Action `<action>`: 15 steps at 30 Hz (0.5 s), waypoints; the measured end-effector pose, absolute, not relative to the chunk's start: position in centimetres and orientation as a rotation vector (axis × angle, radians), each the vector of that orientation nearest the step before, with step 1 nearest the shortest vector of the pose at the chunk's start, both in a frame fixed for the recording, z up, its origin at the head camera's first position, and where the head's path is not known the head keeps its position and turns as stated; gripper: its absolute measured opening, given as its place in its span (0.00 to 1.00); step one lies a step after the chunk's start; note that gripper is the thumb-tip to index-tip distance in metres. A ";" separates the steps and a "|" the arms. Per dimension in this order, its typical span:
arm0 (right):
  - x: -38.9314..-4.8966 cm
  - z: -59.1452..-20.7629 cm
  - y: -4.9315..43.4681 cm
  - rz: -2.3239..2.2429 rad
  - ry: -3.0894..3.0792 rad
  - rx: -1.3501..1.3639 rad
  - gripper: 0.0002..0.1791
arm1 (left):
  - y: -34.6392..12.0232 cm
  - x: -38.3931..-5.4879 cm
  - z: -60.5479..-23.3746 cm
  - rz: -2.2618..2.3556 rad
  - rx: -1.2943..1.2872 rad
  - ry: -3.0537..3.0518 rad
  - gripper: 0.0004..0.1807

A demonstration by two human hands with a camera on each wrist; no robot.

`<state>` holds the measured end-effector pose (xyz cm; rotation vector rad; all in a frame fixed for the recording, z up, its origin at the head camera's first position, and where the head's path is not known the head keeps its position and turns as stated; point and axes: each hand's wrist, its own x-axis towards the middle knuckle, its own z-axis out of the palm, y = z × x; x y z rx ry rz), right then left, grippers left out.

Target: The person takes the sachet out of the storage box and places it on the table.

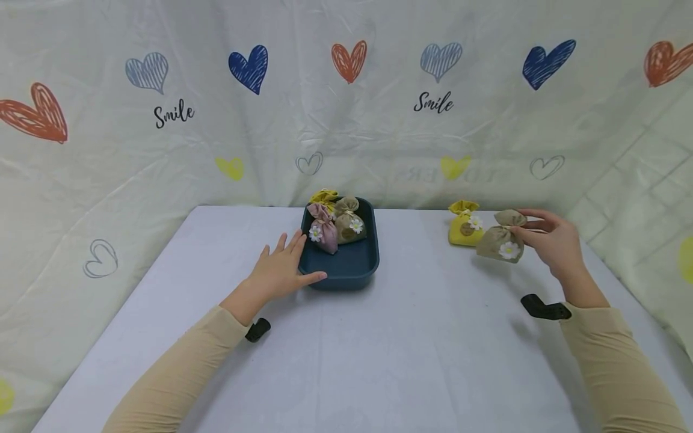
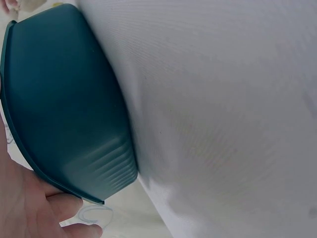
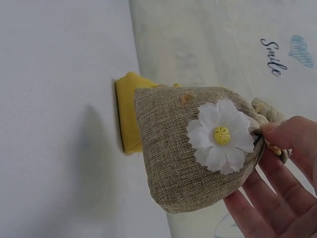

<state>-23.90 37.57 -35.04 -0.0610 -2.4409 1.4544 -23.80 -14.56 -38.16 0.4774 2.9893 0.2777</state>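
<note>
My right hand [image 1: 557, 243] pinches a beige cloth drawstring sachet [image 3: 183, 148] by its gathered neck. A white daisy decorates its front, and it hangs above the table, its shadow below. Just left of it a yellow sachet [image 1: 462, 231] stands on the table, partly covered by the beige one in the right wrist view. With fingers spread, my left hand [image 1: 278, 270] rests against the left rim of a dark teal tub [image 1: 346, 281]. Inside the tub lean a pink sachet [image 1: 326, 236], another beige sachet [image 1: 346, 231] and another yellow sachet [image 1: 323, 196].
A white cloth covers the table [image 1: 411, 349]. Behind it hangs a pale curtain [image 1: 379, 138] printed with hearts and "Smile". Black wrist mounts [image 1: 544, 308] sit at both sleeve cuffs.
</note>
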 end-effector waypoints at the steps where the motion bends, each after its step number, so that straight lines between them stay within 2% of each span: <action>1: -24.0 -35.1 37.7 1.458 -2.438 -0.061 0.17 | -14.5 -23.8 -38.1 0.278 0.477 2.990 0.61; 15: -24.8 -35.5 39.9 1.436 -2.464 -0.070 0.15 | -14.6 -23.7 -38.1 0.285 0.475 2.988 0.60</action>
